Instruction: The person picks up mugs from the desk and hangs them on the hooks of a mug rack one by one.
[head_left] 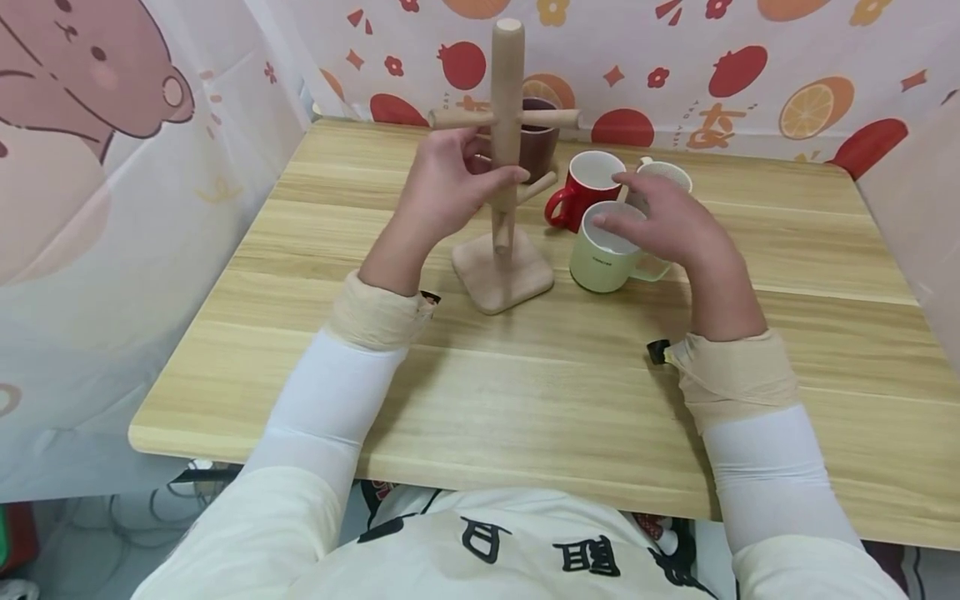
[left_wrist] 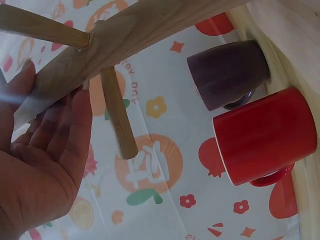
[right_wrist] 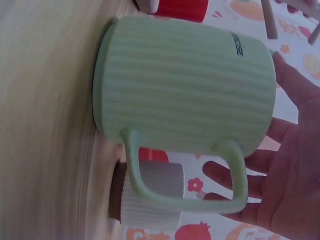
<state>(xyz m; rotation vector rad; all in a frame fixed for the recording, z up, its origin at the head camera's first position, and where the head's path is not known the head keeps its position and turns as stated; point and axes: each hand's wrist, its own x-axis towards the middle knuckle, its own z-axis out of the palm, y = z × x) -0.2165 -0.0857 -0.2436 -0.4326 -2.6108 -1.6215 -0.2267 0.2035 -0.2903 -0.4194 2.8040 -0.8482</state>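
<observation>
A wooden mug tree (head_left: 507,92) stands upright on its square base (head_left: 501,279). My left hand (head_left: 453,179) grips its post, thumb across the front and fingers behind; the left wrist view shows the post (left_wrist: 127,30) between them. A light green ribbed mug (head_left: 603,258) stands upright to the right of the base. Over its rim is my right hand (head_left: 671,217), thumb and fingers spread. In the right wrist view, this hand (right_wrist: 295,185) is beside the rim of the green mug (right_wrist: 185,85), whose handle shows; firm contact is unclear.
Behind the green mug stand a red mug (head_left: 573,196) and a white mug (head_left: 678,173). A dark purple mug (head_left: 538,154) is behind the post. Pegs (head_left: 551,118) stick out from the post. A patterned cloth (head_left: 570,75) hangs behind the wooden table (head_left: 525,400).
</observation>
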